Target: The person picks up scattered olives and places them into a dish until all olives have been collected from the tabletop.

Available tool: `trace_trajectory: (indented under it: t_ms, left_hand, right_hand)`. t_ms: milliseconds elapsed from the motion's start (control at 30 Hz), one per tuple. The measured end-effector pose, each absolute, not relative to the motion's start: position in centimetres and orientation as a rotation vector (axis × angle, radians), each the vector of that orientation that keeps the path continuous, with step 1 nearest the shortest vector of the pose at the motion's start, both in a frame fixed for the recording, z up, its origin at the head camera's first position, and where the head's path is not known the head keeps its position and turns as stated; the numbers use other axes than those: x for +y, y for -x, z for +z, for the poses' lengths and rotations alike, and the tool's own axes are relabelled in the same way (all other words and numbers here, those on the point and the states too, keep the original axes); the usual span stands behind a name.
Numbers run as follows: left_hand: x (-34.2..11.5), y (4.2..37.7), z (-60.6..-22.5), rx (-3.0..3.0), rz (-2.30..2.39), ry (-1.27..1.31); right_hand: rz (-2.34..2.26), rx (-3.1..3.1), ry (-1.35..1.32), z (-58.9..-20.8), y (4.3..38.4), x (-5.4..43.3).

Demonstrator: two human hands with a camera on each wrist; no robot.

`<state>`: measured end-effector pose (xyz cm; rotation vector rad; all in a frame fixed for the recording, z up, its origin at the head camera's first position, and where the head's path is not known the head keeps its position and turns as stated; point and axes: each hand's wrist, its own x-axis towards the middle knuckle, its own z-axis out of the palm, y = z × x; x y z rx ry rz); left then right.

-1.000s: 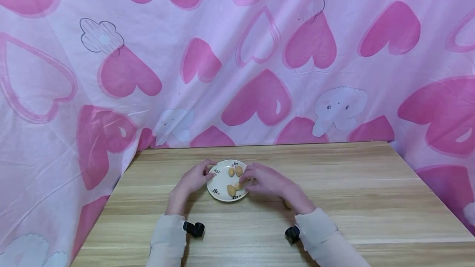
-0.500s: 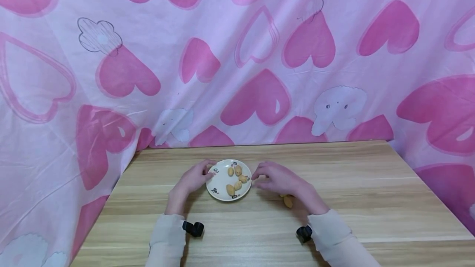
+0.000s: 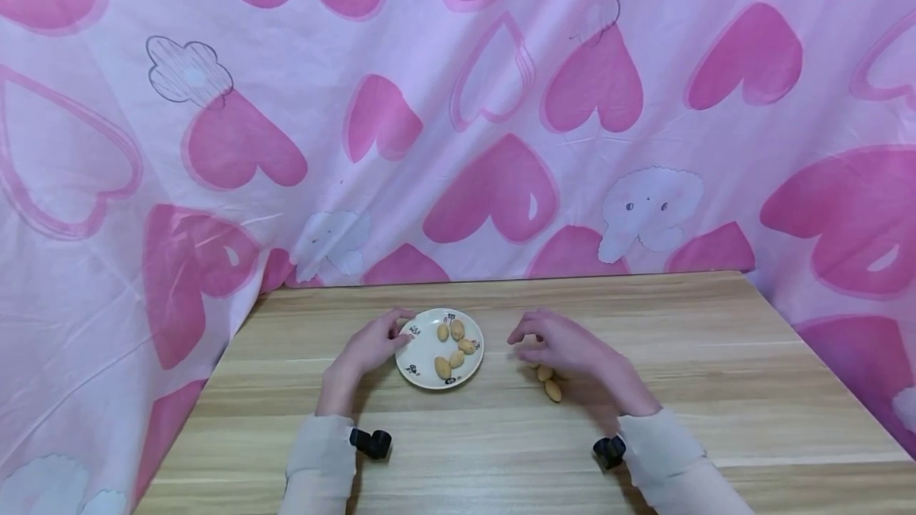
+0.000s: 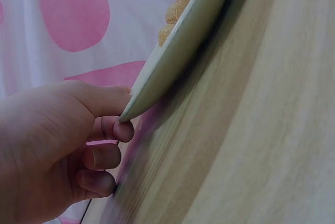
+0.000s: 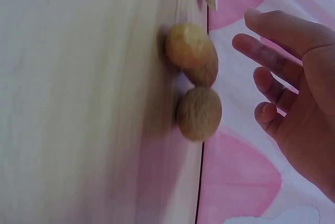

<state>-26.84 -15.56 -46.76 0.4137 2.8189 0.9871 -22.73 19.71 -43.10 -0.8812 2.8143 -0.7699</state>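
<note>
A white plate [image 3: 422,356] with small dark prints holds several tan walnuts [image 3: 443,368], mostly on its right half. My left hand [image 3: 374,344] pinches the plate's left rim; in the left wrist view the thumb lies over the rim and a finger sits beneath it. My right hand [image 3: 561,344] is right of the plate, above loose walnuts [image 3: 553,390] on the table, partly hiding them. In the right wrist view, three walnuts [image 5: 199,114] lie close together, and the right hand [image 5: 298,77] is apart from them, fingers loosely bent, holding nothing.
The wood-grain table [image 3: 458,451] reaches back to a pink cloth [image 3: 494,102] with heart prints, which also hangs at both sides. A small black camera [image 3: 370,443] is worn at the left wrist, another camera [image 3: 609,452] at the right.
My right hand has moved right from above the plate to the loose walnuts, uncovering a walnut at the plate's right side. The left hand has stayed on the rim.
</note>
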Motion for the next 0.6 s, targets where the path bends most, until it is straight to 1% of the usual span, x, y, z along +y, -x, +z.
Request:
trace_trajectory:
  t_ms: [133, 600]
  left_hand:
    - [-15.6, 26.8, -46.8, 2.829, 0.985, -0.417]
    - [-15.5, 27.0, -46.9, 2.823, 0.992, -0.421]
  right_hand:
    - [-0.767, 2.827, 0.891, -43.1, 22.6, 20.5]
    - [-0.773, 2.836, 0.779, -44.0, 22.7, 23.3]
